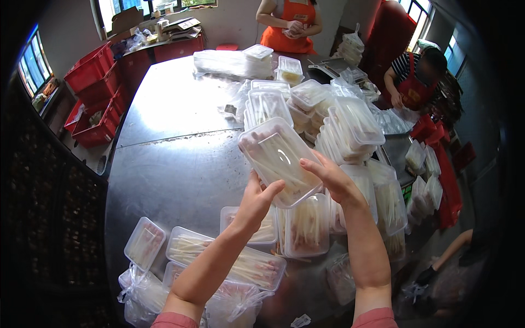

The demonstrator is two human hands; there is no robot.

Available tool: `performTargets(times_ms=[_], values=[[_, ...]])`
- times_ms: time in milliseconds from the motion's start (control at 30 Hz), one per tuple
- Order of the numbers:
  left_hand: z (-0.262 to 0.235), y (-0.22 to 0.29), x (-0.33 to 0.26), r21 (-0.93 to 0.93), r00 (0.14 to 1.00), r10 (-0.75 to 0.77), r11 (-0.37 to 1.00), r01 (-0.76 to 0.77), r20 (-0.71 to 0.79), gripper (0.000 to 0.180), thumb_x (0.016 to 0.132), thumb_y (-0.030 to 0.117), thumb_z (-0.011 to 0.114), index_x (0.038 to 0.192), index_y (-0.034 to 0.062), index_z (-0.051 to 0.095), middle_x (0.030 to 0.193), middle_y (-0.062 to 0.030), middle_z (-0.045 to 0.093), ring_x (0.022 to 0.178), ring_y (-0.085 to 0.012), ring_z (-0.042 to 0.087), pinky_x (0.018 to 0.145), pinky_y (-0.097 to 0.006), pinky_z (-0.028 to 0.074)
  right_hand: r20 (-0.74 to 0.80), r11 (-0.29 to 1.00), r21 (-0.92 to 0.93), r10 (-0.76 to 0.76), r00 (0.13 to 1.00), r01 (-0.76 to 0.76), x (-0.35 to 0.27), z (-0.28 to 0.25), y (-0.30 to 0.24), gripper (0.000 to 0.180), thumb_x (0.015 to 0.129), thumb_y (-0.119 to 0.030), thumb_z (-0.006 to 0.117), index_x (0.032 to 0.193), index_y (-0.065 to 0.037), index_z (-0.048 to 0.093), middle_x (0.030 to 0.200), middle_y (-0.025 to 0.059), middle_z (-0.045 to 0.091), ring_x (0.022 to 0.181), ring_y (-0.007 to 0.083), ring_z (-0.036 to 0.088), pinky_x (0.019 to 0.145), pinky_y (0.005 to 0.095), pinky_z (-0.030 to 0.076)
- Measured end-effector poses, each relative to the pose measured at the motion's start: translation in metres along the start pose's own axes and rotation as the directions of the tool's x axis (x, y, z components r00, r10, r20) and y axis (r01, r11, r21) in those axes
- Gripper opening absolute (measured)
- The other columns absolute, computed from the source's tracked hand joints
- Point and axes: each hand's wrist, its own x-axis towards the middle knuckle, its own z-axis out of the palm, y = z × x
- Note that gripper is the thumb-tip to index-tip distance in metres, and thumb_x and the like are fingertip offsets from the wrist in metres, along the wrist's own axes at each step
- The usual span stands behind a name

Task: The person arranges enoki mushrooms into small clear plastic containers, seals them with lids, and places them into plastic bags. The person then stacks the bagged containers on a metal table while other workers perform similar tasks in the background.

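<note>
Between my two hands is a clear plastic food box point(273, 150), tilted above the table, with pale strips inside and a rectangular label or packet under its lid. My left hand point(256, 199) grips its lower left edge, thumb on top. On the right side, my right hand point(331, 175) holds the box with its thumb over the lid. Beneath it stands an upright box of pale strips point(306, 227). To the left, an open tray of pale strips point(254, 268) and a small lidded box point(145, 243) lie near plastic bags point(142, 295).
A metal table point(169, 180) spreads under everything. Stacked filled boxes point(350, 128) rise at the right, with empty-looking lids point(232, 63) at the back. Red crates point(98, 117) stand at the left. Two people in aprons point(290, 27) work across the table; another person's arm point(451, 251) shows at lower right.
</note>
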Motion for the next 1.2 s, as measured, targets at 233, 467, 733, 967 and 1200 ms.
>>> performTargets(times_ms=[233,467,733,967,1200], values=[[0.027,-0.025,0.051,-0.060,0.986,-0.146,0.987,0.151,0.079,0.085,0.083,0.028,0.069,0.145,0.0099,0.015,0.133,-0.0118,0.044,0.121,-0.0255,0.047,0.095,-0.044,0.042,-0.061,0.996,-0.074,0.046,0.997,-0.050,0.024,-0.047,0.003,0.063,0.089,-0.034,0.062,0.137,0.000,0.042,0.130,0.0121,0.054,0.119,0.0229,0.051,0.097,0.0332,0.041],[0.048,-0.021,0.075,0.122,0.963,-0.248,0.964,0.235,0.104,0.096,0.084,0.057,0.060,0.149,0.0119,0.005,0.149,-0.0128,0.026,0.136,-0.0306,0.028,0.104,-0.050,0.030,-0.428,0.630,-0.755,-0.265,0.864,-0.181,0.032,-0.029,-0.007,0.051,0.088,-0.025,0.058,0.132,-0.001,0.048,0.131,0.0216,0.052,0.118,0.0369,0.052,0.097,0.0411,0.042],[0.006,-0.031,0.076,-0.040,0.915,-0.281,0.951,0.305,0.291,0.077,0.092,0.067,0.031,0.150,0.0161,0.020,0.150,-0.0042,0.030,0.139,-0.0245,0.026,0.107,-0.045,0.032,-0.210,0.215,-0.970,-0.497,0.842,-0.114,0.018,-0.001,0.000,0.084,0.073,-0.059,0.066,0.139,-0.012,0.042,0.138,0.0287,0.039,0.127,0.0439,0.040,0.103,0.0489,0.035],[-0.019,-0.062,0.090,0.031,0.961,-0.273,0.961,0.275,-0.054,0.037,0.094,0.024,0.054,0.120,-0.0016,0.053,0.108,-0.0127,0.062,0.090,-0.0194,0.064,0.075,-0.033,0.054,-0.293,0.268,-0.937,-0.255,0.922,-0.224,0.013,0.005,-0.024,0.093,0.066,-0.054,0.071,0.144,-0.015,0.036,0.142,0.0303,0.034,0.128,0.0448,0.037,0.106,0.0491,0.031],[0.010,-0.107,0.102,0.371,0.961,-0.249,0.886,0.277,-0.124,0.032,0.081,0.031,0.062,0.083,-0.0002,0.068,0.068,-0.0043,0.064,0.059,-0.0127,0.060,0.054,-0.027,0.047,-0.269,0.287,-0.942,-0.331,0.904,-0.175,0.013,0.003,-0.013,0.090,0.067,-0.050,0.071,0.142,-0.014,0.038,0.142,0.0292,0.034,0.129,0.0444,0.037,0.106,0.0484,0.032]])
